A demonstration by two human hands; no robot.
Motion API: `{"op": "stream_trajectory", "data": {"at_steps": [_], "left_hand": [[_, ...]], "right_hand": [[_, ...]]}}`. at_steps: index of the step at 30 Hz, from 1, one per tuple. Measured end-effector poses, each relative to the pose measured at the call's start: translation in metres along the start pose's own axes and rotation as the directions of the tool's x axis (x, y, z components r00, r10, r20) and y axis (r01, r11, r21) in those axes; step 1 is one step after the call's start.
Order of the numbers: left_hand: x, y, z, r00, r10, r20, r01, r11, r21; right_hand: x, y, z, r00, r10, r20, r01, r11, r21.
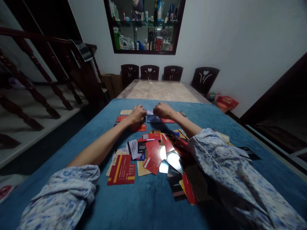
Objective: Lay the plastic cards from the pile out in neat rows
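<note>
arms in rolled blue-flowered sleeves stretch forward over a desk (148, 204) covered with a blue cloth. the left hand (137, 114) and the right hand (163, 111) lie knuckles up, close together at the far end of the cloth, with a pale card (150, 112) lying between them and touching both. the fingers of both hands are curled down and under; it is not possible to tell whether they grip the card or only press on it. just nearer than the pale card lies a blue card (153, 119), with a red card (168, 120) beside it under the right wrist. a beige card (125, 112) and another red one (120, 118) lie just left of the left hand, and an orange-red card (139, 127) sits below its wrist. between the forearms, nearer the person, a loose pile of cards (155, 153) overlaps in red, black, white and yellow, some catching glare. a large red-and-yellow card (122, 174) lies at the pile's near left edge. beyond the cloth the bare stone top (159, 91) runs to four dark chairs (149, 72) against a white wall, under a glass-fronted cabinet (144, 25). a dark wooden stair railing (35, 89) stands at left.
</note>
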State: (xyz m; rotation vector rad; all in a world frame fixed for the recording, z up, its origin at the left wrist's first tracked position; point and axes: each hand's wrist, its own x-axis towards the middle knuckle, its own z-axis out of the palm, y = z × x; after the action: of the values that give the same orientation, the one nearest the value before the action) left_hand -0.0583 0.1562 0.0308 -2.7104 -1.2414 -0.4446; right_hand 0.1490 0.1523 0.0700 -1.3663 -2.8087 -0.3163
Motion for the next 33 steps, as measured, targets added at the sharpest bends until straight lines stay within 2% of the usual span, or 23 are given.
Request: {"op": "stream_trajectory", "data": {"at_steps": [7, 13, 17, 22, 27, 33], "left_hand": [[-0.037, 0.014, -0.012, 1.0, -0.016, -0.01, 0.017, 1.0, 0.01], [-0.071, 0.023, -0.013, 0.998, 0.003, -0.059, -0.005, 0.999, -0.033], [-0.097, 0.027, -0.014, 0.998, -0.017, -0.066, 0.014, 0.999, -0.045], [-0.125, 0.026, -0.016, 0.995, -0.069, -0.07, 0.065, 0.996, -0.055], [-0.148, 0.021, -0.017, 0.989, -0.125, -0.079, 0.121, 0.991, -0.056], [-0.165, 0.014, -0.016, 0.959, -0.246, -0.142, 0.233, 0.967, -0.102]], "right_hand": [[-0.022, -0.026, 0.001, 0.998, -0.04, -0.039, 0.042, 0.999, 0.033], [-0.038, -0.053, 0.001, 0.992, -0.078, -0.101, 0.087, 0.992, 0.092], [-0.043, -0.075, 0.004, 0.977, -0.168, -0.133, 0.187, 0.972, 0.142], [-0.045, -0.106, 0.01, 0.936, -0.311, -0.168, 0.342, 0.916, 0.211], [-0.047, -0.136, 0.014, 0.854, -0.475, -0.213, 0.518, 0.813, 0.264], [-0.052, -0.16, 0.023, 0.791, -0.56, -0.246, 0.611, 0.709, 0.352]]}}
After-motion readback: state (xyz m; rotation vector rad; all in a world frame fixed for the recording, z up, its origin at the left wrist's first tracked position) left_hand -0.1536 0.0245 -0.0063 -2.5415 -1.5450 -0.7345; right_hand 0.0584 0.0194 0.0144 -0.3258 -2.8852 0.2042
